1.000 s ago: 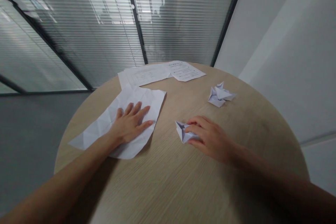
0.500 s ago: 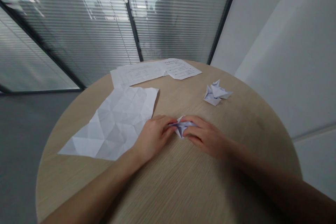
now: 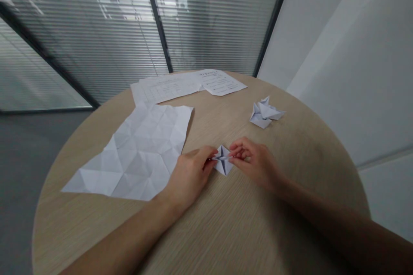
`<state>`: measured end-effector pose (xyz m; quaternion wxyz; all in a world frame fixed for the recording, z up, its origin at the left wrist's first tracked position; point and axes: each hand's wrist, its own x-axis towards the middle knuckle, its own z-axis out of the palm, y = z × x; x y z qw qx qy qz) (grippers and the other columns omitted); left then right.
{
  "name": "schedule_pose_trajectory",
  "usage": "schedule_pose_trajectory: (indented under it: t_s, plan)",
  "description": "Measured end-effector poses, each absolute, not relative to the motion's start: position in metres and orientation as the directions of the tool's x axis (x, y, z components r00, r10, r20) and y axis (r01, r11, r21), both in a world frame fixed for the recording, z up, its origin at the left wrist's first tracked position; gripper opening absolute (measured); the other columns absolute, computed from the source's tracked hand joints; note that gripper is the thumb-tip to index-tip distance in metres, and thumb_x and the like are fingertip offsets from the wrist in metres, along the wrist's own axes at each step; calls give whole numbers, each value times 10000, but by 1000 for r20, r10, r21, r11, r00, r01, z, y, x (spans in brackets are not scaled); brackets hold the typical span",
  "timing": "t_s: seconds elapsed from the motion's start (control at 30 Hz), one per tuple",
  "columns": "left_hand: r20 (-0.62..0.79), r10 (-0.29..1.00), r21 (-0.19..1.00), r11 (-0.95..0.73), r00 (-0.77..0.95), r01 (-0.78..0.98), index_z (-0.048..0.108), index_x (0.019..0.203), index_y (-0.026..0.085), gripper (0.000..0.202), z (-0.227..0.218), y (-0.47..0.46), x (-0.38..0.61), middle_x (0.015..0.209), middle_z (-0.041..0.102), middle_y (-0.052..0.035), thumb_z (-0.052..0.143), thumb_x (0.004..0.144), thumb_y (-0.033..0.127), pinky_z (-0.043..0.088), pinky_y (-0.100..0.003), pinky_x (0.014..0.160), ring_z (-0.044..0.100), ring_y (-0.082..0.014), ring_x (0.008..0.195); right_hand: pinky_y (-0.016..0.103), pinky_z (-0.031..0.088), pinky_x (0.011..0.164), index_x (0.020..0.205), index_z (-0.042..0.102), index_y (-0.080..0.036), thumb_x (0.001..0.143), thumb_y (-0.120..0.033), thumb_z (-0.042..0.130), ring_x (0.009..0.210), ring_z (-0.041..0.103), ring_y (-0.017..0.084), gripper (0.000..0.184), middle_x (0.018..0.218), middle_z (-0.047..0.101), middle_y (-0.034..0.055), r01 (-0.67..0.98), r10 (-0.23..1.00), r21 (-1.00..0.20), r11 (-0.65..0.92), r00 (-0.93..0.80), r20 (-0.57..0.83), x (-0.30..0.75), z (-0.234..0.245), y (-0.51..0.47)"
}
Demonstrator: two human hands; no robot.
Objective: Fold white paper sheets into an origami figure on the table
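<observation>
Pinch the folded paper (image 3: 222, 161) evenly between your left hand (image 3: 190, 176) and right hand (image 3: 253, 163) (both nearly closed, fingertips gripping it lightly).

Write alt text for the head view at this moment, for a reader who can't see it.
The left hand and right hand hold a small folded paper between them on a round wooden table. A creased sheet lies to the left, with printed pages and another folded paper farther off.
</observation>
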<state>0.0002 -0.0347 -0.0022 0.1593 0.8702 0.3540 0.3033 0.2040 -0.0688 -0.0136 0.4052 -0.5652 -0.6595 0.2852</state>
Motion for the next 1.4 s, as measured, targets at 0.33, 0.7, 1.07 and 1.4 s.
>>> schedule_pose_trajectory:
  t_s: [0.33, 0.7, 1.07, 1.4]
  plan:
    - [362, 699, 381, -714, 616, 587, 703, 859, 176, 159, -6, -37, 7, 765, 729, -28, 586, 888, 73, 530, -282, 653, 677, -176, 694, 246, 462, 593, 783, 595, -212, 835, -191, 657, 621, 629, 127, 84, 687, 662, -29, 522, 977, -827, 210, -96, 188, 199, -17, -67]
    - [329, 814, 664, -560, 478, 496, 679, 839, 167, 156, 2, -37, 10, 771, 686, -39, 551, 924, 191, 483, -314, 674, 611, -182, 724, 314, 504, 755, 956, 665, -213, 770, -277, 716, 820, 645, 180, 204, 900, 716, 31, 486, 912, -776, 402, -136, 388, 208, -5, -65]
    - [248, 910, 912, -335, 333, 235, 570, 1003, 206, 140, 6, -46, 10, 868, 629, -29, 510, 888, 260, 519, -295, 676, 617, -155, 765, 292, 516, 686, 921, 659, -191, 812, -244, 646, 727, 630, 159, 121, 791, 673, 7, 175, 989, -974, 146, -31, 143, 184, -17, -70]
    - [472, 706, 495, -708, 529, 504, 530, 927, 196, 77, 3, -52, 9, 738, 673, -22, 457, 916, 220, 480, -279, 556, 639, -163, 614, 279, 510, 700, 999, 668, -191, 821, -183, 597, 773, 653, 166, 191, 871, 713, 24, 263, 977, -944, 198, 22, 212, 179, -11, -77]
